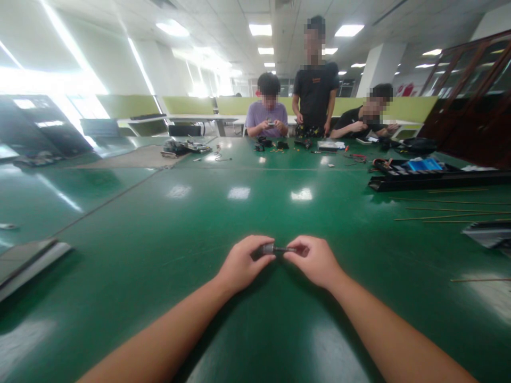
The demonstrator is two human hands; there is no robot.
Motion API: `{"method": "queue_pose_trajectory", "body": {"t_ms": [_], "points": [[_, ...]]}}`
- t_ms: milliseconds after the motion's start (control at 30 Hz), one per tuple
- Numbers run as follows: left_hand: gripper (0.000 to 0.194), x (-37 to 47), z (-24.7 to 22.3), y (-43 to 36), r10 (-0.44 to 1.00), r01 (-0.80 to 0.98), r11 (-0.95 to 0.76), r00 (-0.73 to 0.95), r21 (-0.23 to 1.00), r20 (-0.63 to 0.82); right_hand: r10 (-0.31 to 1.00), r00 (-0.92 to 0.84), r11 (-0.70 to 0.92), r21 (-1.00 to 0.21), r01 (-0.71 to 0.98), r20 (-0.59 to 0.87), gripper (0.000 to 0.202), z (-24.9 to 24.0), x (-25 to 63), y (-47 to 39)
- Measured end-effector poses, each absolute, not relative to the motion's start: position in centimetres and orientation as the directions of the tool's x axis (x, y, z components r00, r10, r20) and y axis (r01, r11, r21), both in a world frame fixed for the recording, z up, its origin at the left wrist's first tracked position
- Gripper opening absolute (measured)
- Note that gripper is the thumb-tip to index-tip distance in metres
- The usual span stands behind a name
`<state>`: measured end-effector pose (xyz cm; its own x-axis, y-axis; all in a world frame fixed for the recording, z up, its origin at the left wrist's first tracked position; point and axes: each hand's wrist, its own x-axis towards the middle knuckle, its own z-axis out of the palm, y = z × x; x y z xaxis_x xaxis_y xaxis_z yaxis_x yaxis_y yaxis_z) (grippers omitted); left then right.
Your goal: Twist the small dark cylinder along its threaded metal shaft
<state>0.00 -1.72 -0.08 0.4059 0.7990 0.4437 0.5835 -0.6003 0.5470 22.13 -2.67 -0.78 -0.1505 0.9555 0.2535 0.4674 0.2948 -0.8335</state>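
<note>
Between my two hands, over the green table point(191, 213), is a small metal part with a grey cylindrical body point(269, 248) and a thin dark shaft point(282, 249) pointing right. The thumb and fingers of my left hand point(245, 260) are closed round the cylindrical body. My right hand point(315, 260) pinches the far end of the shaft. The part lies roughly level. Its ends are partly hidden by my fingers, and finer detail is too small to tell.
A black tray point(423, 173) with a blue item stands at the right, near thin rods point(451, 209). Flat panels point(32, 260) lie at the left edge. Small parts and tools point(271, 143) are scattered at the far edge, where three people sit or stand.
</note>
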Motion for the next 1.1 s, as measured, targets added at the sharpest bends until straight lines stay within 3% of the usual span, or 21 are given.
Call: {"method": "queue_pose_trajectory", "body": {"t_ms": [1100], "points": [[0.028, -0.02, -0.13, -1.64, 0.807, 0.57, -0.59, 0.392, 0.572, 0.442, 0.958, -0.152, 0.285, -0.838, 0.466, 0.242, 0.007, -0.41, 22.59, -2.55]]}}
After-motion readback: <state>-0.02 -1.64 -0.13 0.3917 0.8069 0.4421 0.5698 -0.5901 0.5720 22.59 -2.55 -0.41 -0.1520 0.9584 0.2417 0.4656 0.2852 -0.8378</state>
